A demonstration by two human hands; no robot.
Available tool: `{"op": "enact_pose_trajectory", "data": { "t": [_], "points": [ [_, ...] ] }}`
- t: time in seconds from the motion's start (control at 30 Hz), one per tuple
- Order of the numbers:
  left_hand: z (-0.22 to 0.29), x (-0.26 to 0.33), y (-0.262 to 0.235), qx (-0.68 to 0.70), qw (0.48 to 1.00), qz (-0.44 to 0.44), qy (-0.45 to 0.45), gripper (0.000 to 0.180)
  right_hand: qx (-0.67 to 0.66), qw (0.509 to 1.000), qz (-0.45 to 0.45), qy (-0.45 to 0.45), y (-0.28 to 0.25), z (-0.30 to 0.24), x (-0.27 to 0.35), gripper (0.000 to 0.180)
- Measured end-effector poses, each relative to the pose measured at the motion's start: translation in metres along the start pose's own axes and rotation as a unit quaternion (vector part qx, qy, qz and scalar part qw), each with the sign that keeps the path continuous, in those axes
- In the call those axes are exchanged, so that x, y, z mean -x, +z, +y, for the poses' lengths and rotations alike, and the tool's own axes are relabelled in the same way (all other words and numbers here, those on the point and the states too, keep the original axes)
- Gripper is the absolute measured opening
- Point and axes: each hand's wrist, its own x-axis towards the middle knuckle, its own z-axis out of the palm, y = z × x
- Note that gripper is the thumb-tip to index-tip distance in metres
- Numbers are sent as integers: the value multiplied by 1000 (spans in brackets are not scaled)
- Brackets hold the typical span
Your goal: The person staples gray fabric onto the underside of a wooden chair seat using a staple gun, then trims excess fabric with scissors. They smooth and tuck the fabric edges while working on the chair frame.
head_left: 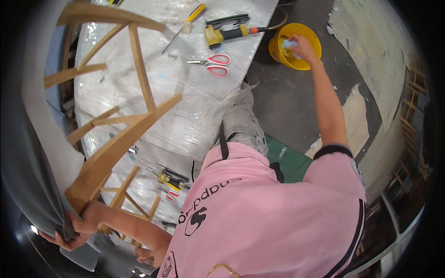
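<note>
My left hand (76, 227) grips the grey padded seat (32, 153) of a wooden chair frame (118, 134) that lies tilted over the wrapped table at the left. My right hand (301, 46) reaches out over a yellow bucket (296, 46) on the floor at the upper right and holds a pale blue cloth (288, 44) at its rim. My pink shirt fills the lower middle of the view.
On the plastic-wrapped table (194, 106) lie red-handled scissors (214, 64), a yellow and black staple gun (227, 31) with a hose, and a yellow-handled knife (190, 21). More tools (171, 180) sit on a lower shelf. The dark floor (287, 102) has torn patches.
</note>
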Motion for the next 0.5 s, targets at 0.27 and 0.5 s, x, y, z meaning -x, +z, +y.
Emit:
{"op": "enact_pose_trajectory", "data": {
  "t": [0.27, 0.5],
  "points": [
    [7, -2, -14, -18, 1000, -22, -7, 46, 34, 953, 274, 124, 59, -4, 7, 28],
    [8, -3, -3, -83, 995, -61, 12, 38, -205, 973, 104, -12, 177, -213, 67, 30]
  ]
}}
